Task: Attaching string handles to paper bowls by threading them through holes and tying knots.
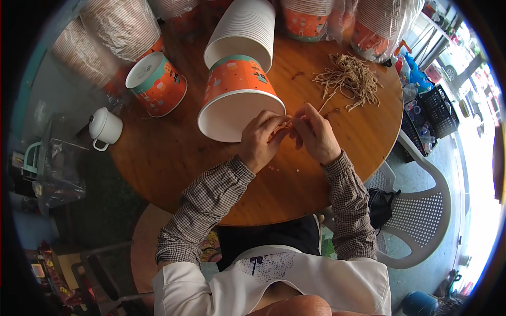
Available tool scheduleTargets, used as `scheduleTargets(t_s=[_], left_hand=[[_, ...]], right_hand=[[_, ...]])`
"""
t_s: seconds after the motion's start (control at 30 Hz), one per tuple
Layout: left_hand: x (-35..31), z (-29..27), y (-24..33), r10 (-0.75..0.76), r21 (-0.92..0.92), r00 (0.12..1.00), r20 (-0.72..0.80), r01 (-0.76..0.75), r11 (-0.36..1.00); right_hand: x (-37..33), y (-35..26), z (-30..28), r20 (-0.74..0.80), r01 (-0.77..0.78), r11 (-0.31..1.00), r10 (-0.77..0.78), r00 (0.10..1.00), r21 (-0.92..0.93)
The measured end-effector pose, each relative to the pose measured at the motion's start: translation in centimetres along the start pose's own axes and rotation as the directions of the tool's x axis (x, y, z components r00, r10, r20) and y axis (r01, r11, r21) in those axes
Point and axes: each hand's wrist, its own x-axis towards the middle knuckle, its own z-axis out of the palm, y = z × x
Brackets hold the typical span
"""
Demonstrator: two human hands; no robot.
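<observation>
My left hand [259, 141] and my right hand [318, 138] meet fingertip to fingertip beside the rim of an orange and teal paper bucket [237, 76]. Both hands are closed in a pinch on a thin beige string [328, 100], which runs from a tangled heap of string [354, 79] to my right fingers. My fingers hide most of the pinched part. The bucket lies on its side, its white mouth facing me. Behind its base lies a nested stack of white paper buckets [242, 26].
The round wooden table [205, 174] carries another orange bucket [158, 87] and plastic-wrapped bucket stacks [121, 26] along its far side. Small pale bits [297, 170] lie near me. A white lidded pot [105, 128] is at the left, a plastic chair [416, 216] at the right.
</observation>
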Motion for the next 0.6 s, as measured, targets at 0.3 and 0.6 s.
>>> scheduleTargets(t_s=[0.3, 0.6], left_hand=[[-0.2, -0.8, -0.5, 0.197, 0.091, 0.967, 0.162, -0.214, 0.973], [0.1, -0.6, -0.3, 0.158, -0.032, 0.982, 0.105, -0.156, 0.987]], right_hand=[[-1.2, -0.9, 0.4, 0.049, -0.011, 0.998, 0.008, 0.999, 0.06], [-1.3, -1.2, 0.2, 0.005, -0.028, 0.999, 0.028, 1.0, -0.043]])
